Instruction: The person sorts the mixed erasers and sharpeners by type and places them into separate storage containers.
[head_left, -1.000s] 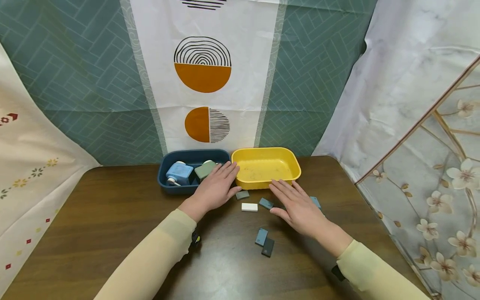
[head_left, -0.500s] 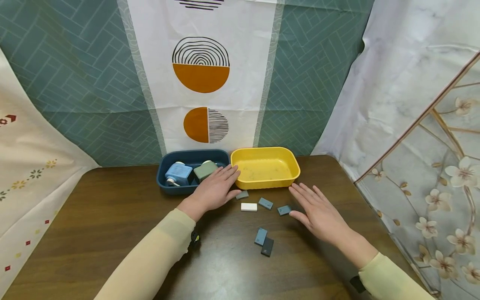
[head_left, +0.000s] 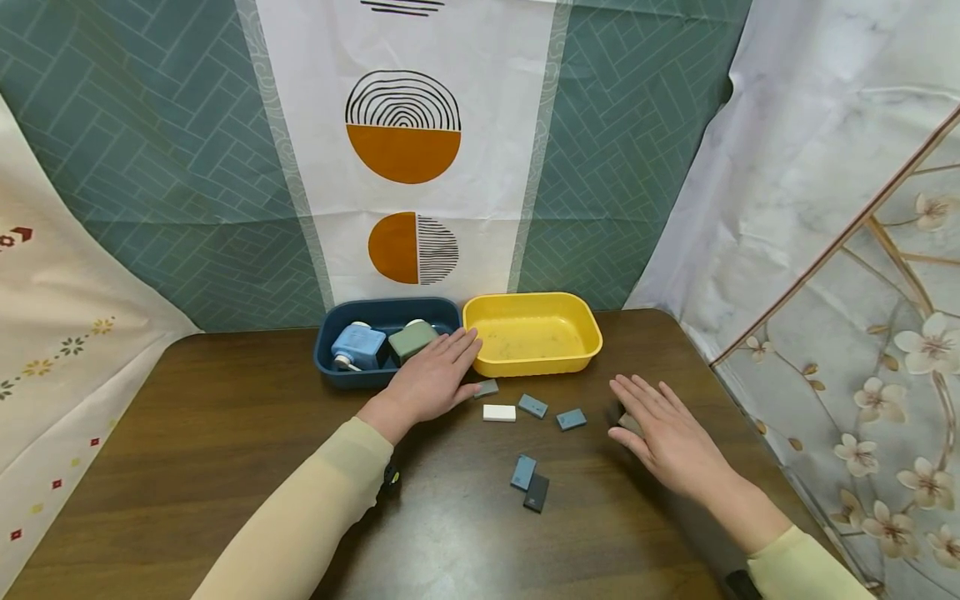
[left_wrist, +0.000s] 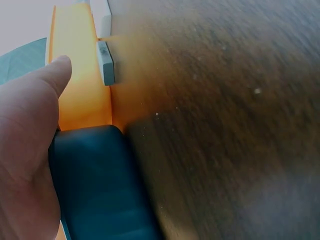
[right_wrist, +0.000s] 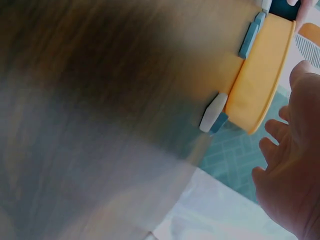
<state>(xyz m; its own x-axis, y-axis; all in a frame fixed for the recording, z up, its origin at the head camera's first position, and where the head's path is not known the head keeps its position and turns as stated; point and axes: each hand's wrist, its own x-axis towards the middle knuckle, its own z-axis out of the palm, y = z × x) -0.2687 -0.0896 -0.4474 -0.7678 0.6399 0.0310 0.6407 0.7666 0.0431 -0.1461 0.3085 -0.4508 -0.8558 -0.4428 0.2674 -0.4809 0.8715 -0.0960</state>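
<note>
My left hand (head_left: 430,379) is held flat with straight fingers over the front right corner of the dark blue bin (head_left: 330,379); it holds nothing. Inside that bin lie a light blue bottle (head_left: 360,346) and a green bottle (head_left: 411,339), the latter partly behind the fingers. A grey block (head_left: 487,388) shows by the left thumb. To the right, my right hand (head_left: 671,437) hovers palm down, fingers extended, with no object in its grasp. A brownish block (head_left: 631,424) peeks out between its thumb and index finger, the rest covered by the hand.
A yellow bin (head_left: 532,367) adjoins the blue one along the table's back. Before it lie a white block (head_left: 499,413) and two blue-grey blocks (head_left: 533,406). Nearer are a blue block (head_left: 523,472) and a dark block (head_left: 536,493), touching. Patterned cloths (head_left: 637,167) hang around the table.
My right hand has moved right and nearer, away from the yellow bin's front. A blue-grey block it covered is now in full view. The left hand has stayed almost still.
</note>
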